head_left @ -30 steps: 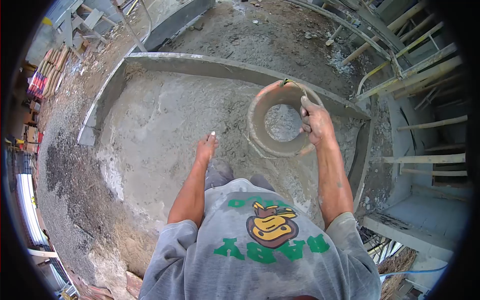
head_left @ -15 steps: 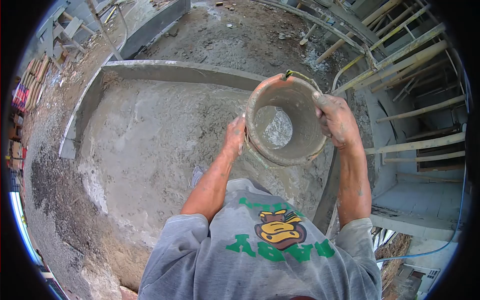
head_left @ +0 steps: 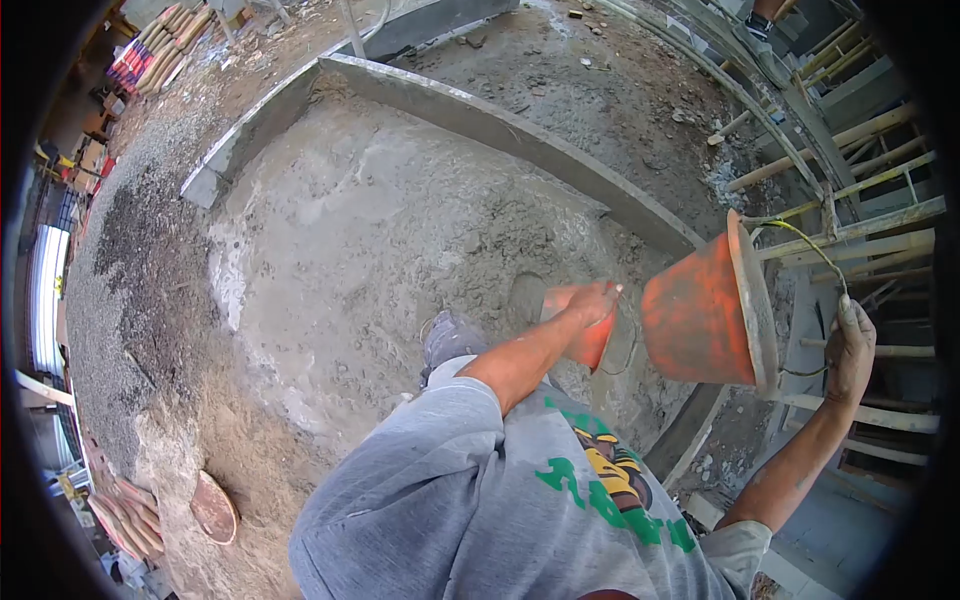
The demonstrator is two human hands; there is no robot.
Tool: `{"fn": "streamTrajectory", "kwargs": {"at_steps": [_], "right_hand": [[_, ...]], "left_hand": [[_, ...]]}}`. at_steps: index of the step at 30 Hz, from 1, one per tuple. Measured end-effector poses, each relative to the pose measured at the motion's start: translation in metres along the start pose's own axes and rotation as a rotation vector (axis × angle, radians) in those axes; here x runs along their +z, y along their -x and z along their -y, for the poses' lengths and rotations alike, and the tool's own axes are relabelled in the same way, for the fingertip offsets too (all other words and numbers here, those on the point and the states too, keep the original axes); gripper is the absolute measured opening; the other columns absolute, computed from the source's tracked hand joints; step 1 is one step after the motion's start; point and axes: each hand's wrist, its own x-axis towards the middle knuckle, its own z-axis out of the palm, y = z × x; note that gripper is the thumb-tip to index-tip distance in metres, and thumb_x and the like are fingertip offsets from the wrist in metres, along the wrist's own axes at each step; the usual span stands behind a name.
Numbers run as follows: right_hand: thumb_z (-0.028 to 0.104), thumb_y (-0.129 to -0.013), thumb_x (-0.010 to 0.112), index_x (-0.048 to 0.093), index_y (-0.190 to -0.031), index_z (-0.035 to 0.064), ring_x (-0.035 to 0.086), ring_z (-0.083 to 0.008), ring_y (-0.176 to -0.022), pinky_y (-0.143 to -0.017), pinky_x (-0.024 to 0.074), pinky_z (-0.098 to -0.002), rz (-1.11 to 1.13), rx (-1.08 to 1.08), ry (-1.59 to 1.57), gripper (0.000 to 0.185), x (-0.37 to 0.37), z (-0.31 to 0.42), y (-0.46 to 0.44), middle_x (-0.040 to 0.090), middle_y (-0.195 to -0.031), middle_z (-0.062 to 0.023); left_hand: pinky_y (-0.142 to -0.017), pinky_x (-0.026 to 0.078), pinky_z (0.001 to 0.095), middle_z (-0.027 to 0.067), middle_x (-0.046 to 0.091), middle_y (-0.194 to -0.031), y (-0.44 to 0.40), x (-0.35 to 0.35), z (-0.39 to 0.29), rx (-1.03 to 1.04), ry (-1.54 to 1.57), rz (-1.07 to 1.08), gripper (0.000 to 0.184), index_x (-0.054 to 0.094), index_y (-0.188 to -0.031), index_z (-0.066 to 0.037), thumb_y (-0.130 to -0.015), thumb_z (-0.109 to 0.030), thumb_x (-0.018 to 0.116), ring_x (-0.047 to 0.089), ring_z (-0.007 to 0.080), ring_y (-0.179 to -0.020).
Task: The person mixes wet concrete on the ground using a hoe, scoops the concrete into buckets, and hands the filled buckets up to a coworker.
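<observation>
My right hand, at the right, is closed round the thin wire handle of an orange bucket. This bucket hangs tilted on its side, its cement-smeared rim facing right. My left hand is closed at the upper edge of a second, smaller-looking orange bucket; my fingers partly cover it, and the exact grip is hard to make out. Below both buckets lies grey wet mortar, with a rough heap and a round dent close to my left hand.
A low concrete wall borders the mortar. Bamboo poles and scaffolding stand at the right. Stacked sacks lie at the far left, gravel along the left side, and a round pan at lower left. A foot shows at the top right.
My left hand has left the first bucket's rim and gone down to the second bucket. The first bucket has swung right and tipped sideways, my right hand now on its handle. The view has turned.
</observation>
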Motion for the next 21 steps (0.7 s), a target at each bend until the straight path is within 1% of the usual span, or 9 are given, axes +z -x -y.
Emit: {"fn": "streamTrajectory", "kwargs": {"at_steps": [2,3,7,8,10,13,16,19,21], "right_hand": [[0.030,-0.086,0.060,0.047,-0.062,0.0108,0.023,-0.0001,-0.041,-0.040,0.0116,-0.0219,0.065,0.069,-0.027,0.034,0.016,-0.021,0.004,0.032,-0.048,0.0092],[0.030,-0.085,0.060,0.048,-0.060,0.0102,0.024,-0.0010,-0.042,-0.041,0.0127,-0.0223,0.119,0.091,0.032,0.034,0.034,-0.030,0.009,0.032,-0.049,0.0088],[0.032,-0.082,0.062,0.054,-0.057,0.0047,0.035,-0.0074,-0.051,-0.048,0.0255,-0.0265,0.363,-0.022,0.155,0.038,0.139,-0.082,0.027,0.041,-0.051,0.0056],[0.032,-0.082,0.062,0.054,-0.056,0.0040,0.037,-0.0073,-0.052,-0.049,0.0270,-0.0264,0.371,0.035,0.268,0.039,0.159,-0.075,0.031,0.041,-0.052,0.0041],[0.033,-0.081,0.062,0.054,-0.056,0.0039,0.036,-0.0073,-0.051,-0.048,0.0263,-0.0265,0.398,0.033,0.241,0.039,0.189,-0.076,0.026,0.041,-0.051,0.0040],[0.034,-0.081,0.062,0.055,-0.057,0.0044,0.034,-0.0063,-0.048,-0.046,0.0237,-0.0258,0.433,0.047,0.178,0.038,0.210,-0.050,0.017,0.040,-0.050,0.0058],[0.034,-0.081,0.063,0.056,-0.059,0.0049,0.033,-0.0049,-0.047,-0.045,0.0222,-0.0245,0.507,0.053,0.120,0.037,0.224,-0.014,0.014,0.041,-0.051,0.0063],[0.033,-0.080,0.064,0.054,-0.057,0.0051,0.032,-0.0036,-0.045,-0.044,0.0202,-0.0230,0.573,0.085,-0.033,0.038,0.258,0.019,0.013,0.041,-0.050,0.0061],[0.033,-0.079,0.064,0.053,-0.056,0.0051,0.032,-0.0039,-0.043,-0.043,0.0201,-0.0230,0.611,0.070,-0.119,0.038,0.287,0.039,0.008,0.042,-0.049,0.0051]], "left_hand": [[-0.090,0.040,0.0441,0.0249,0.059,-0.107,0.002,-0.040,-0.021,-0.165,0.035,0.099,0.052,0.058,-0.108,-0.001,-0.091,-0.047,0.040,0.054,0.0398,-0.104],[-0.090,0.040,0.0439,0.0251,0.058,-0.109,-0.001,-0.051,-0.012,-0.198,0.011,0.059,0.053,0.058,-0.109,-0.001,-0.091,-0.047,0.040,0.053,0.0395,-0.106],[-0.092,0.040,0.0433,0.0245,0.056,-0.115,0.000,-0.087,0.051,-0.355,0.031,-0.070,0.055,0.055,-0.115,0.000,-0.091,-0.047,0.042,0.051,0.0382,-0.111],[-0.093,0.040,0.0431,0.0247,0.055,-0.117,0.002,-0.087,0.078,-0.392,0.121,-0.118,0.056,0.054,-0.116,0.001,-0.091,-0.047,0.042,0.051,0.0381,-0.112],[-0.094,0.039,0.0426,0.0250,0.054,-0.119,0.007,-0.093,0.126,-0.447,0.299,-0.219,0.059,0.051,-0.120,0.003,-0.090,-0.047,0.043,0.050,0.0379,-0.113],[-0.095,0.039,0.0409,0.0264,0.049,-0.125,0.038,-0.144,0.112,-0.582,0.279,-0.196,0.063,0.045,-0.126,0.004,-0.091,-0.047,0.043,0.049,0.0378,-0.115],[-0.095,0.039,0.0429,0.0263,0.044,-0.131,0.058,-0.186,0.042,-0.612,0.616,-0.241,0.067,0.044,-0.128,0.004,-0.091,-0.051,0.040,0.050,0.0356,-0.115],[-0.096,0.038,0.0466,0.0204,0.045,-0.132,0.007,-0.186,0.149,-0.432,0.513,-0.213,0.070,0.044,-0.128,0.002,-0.090,-0.057,0.036,0.049,0.0327,-0.116],[-0.096,0.037,0.0477,0.0165,0.048,-0.130,0.012,-0.219,0.120,-0.440,0.673,-0.184,0.071,0.046,-0.128,0.000,-0.090,-0.059,0.033,0.048,0.0309,-0.118]]}}
